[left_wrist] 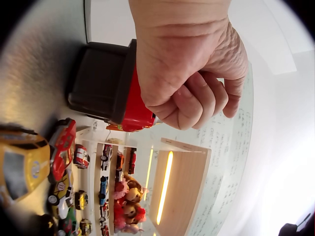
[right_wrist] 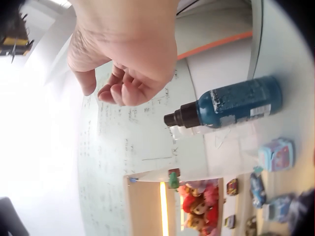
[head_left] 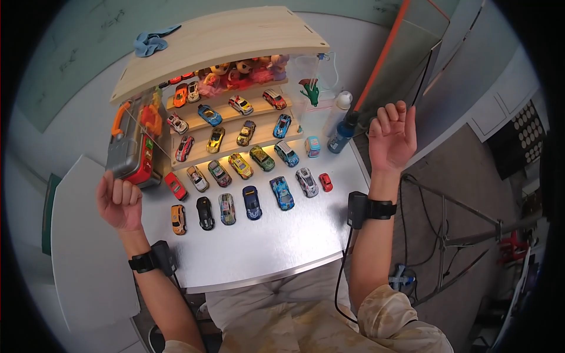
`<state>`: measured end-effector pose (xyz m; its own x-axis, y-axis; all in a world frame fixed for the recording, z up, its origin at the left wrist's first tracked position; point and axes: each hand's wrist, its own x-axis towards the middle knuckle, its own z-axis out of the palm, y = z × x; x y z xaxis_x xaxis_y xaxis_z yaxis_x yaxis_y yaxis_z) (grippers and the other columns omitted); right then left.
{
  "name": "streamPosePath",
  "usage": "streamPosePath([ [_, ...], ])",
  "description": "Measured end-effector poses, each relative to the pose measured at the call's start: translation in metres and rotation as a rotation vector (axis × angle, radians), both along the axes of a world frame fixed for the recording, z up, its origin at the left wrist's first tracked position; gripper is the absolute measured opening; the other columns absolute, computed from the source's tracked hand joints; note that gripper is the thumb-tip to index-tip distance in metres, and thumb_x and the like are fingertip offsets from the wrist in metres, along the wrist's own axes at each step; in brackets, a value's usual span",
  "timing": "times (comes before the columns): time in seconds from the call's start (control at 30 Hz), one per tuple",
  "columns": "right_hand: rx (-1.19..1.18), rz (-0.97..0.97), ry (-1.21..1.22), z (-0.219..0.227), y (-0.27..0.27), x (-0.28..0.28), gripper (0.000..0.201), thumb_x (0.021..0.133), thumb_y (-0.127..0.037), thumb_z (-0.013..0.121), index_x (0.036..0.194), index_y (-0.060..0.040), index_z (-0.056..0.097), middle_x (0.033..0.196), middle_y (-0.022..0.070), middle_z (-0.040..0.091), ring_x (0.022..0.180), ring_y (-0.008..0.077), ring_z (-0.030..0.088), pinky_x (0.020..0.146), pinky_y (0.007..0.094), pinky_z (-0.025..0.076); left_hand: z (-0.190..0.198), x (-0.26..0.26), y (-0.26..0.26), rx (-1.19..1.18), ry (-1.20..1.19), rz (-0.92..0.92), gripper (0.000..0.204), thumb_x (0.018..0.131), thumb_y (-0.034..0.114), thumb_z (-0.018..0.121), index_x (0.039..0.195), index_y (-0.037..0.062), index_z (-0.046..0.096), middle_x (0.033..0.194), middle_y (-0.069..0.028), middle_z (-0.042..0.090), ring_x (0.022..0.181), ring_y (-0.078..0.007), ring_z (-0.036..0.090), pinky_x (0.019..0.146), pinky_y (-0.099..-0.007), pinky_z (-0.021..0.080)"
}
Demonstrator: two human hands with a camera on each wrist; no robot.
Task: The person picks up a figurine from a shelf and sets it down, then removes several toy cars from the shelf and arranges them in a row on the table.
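Both hands are raised and empty. My left hand is above the table's left side, near the grey and red case; its fingers curl in toward the palm, as the left wrist view also shows the hand. The right hand is up at the right, beyond the blue spray bottle, with its fingers loosely bent. In the right wrist view this hand is apart from the bottle. Toy cars, among them an orange one and a dark blue one, stand in rows between the hands.
A lit wooden shelf holds more cars and dolls, with a blue cloth on top. The case stands at its left. A white bottle and small blue toy are at the right; a metal stand is on the floor.
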<state>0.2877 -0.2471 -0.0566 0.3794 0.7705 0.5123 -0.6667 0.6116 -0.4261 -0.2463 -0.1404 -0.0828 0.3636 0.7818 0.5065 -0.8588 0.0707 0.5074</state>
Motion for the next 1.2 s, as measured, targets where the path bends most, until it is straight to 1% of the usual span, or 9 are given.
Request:
streamPosePath([
  [0.07, -0.189, -0.372, -0.171, 0.000, 0.005, -0.005, 0.023, 0.107, -0.031, 0.058, 0.110, -0.0083, 0.063, 0.086, -0.0018, 0.052, 0.072, 0.0093, 0.044, 0.060, 0.0258, 0.036, 0.000, 0.001, 0.000, 0.009, 0.001, -0.005, 0.032, 0.110, 0.020, 0.046, 0.080, 0.0152, 0.036, 0.056, 0.0054, 0.024, 0.050, -0.0088, 0.020, 0.051, -0.0294, 0.020],
  [0.1, -0.250, -0.518, -0.217, 0.002, 0.008, -0.012, 0.017, 0.106, -0.025, 0.061, 0.108, -0.0081, 0.063, 0.087, -0.0025, 0.054, 0.072, 0.0075, 0.046, 0.062, 0.0248, 0.037, 0.001, 0.001, -0.001, 0.014, 0.002, -0.004, 0.032, 0.110, 0.021, 0.045, 0.080, 0.0152, 0.036, 0.056, 0.0054, 0.024, 0.050, -0.0087, 0.021, 0.051, -0.0294, 0.020],
  [0.2, -0.269, -0.600, -0.241, 0.000, 0.014, -0.014, 0.016, 0.105, -0.023, 0.062, 0.108, -0.0068, 0.063, 0.086, -0.0024, 0.056, 0.071, 0.0068, 0.047, 0.063, 0.0243, 0.038, -0.001, 0.000, 0.000, 0.017, 0.000, -0.008, 0.032, 0.110, 0.021, 0.045, 0.080, 0.0154, 0.036, 0.057, 0.0054, 0.023, 0.050, -0.0086, 0.021, 0.051, -0.0293, 0.020],
  [0.23, -0.254, -0.578, -0.230, 0.000, 0.014, -0.015, 0.016, 0.105, -0.022, 0.063, 0.109, -0.0069, 0.064, 0.087, -0.0023, 0.056, 0.071, 0.0070, 0.047, 0.063, 0.0244, 0.037, -0.001, 0.000, 0.000, -0.008, -0.007, 0.000, 0.031, 0.110, 0.021, 0.045, 0.080, 0.0156, 0.037, 0.057, 0.0058, 0.023, 0.050, -0.0084, 0.021, 0.050, -0.0293, 0.020],
  [0.33, -0.218, -0.480, -0.201, 0.000, 0.011, -0.015, 0.017, 0.106, -0.024, 0.060, 0.108, -0.0077, 0.062, 0.085, -0.0030, 0.051, 0.071, 0.0080, 0.042, 0.062, 0.0266, 0.034, -0.001, 0.001, 0.001, 0.028, 0.009, -0.020, 0.031, 0.110, 0.022, 0.045, 0.080, 0.0159, 0.037, 0.057, 0.0061, 0.023, 0.049, -0.0083, 0.021, 0.050, -0.0291, 0.020],
  [0.37, -0.236, -0.474, -0.189, 0.002, 0.010, -0.017, 0.018, 0.107, -0.027, 0.059, 0.106, -0.0085, 0.062, 0.083, -0.0032, 0.048, 0.071, 0.0086, 0.040, 0.062, 0.0272, 0.034, -0.001, 0.000, 0.001, 0.021, 0.015, -0.006, 0.031, 0.110, 0.022, 0.045, 0.080, 0.0159, 0.036, 0.056, 0.0064, 0.023, 0.049, -0.0082, 0.020, 0.050, -0.0290, 0.020],
  [0.8, -0.218, -0.400, -0.156, 0.002, 0.011, -0.020, 0.021, 0.108, -0.029, 0.056, 0.105, -0.0093, 0.061, 0.080, -0.0029, 0.046, 0.069, 0.0089, 0.039, 0.061, 0.0271, 0.033, 0.000, 0.001, 0.000, 0.001, 0.014, 0.014, 0.032, 0.109, 0.022, 0.045, 0.080, 0.0159, 0.036, 0.055, 0.0066, 0.023, 0.048, -0.0082, 0.021, 0.049, -0.0291, 0.020],
  [1.2, -0.181, -0.410, -0.184, 0.011, 0.010, -0.033, 0.024, 0.109, -0.032, 0.054, 0.104, -0.0092, 0.061, 0.079, -0.0021, 0.046, 0.069, 0.0085, 0.040, 0.061, 0.0267, 0.033, -0.001, -0.001, 0.000, -0.024, -0.006, 0.005, 0.035, 0.111, 0.023, 0.041, 0.077, 0.0147, 0.034, 0.056, 0.0053, 0.024, 0.049, -0.0092, 0.020, 0.050, -0.0295, 0.020],
])
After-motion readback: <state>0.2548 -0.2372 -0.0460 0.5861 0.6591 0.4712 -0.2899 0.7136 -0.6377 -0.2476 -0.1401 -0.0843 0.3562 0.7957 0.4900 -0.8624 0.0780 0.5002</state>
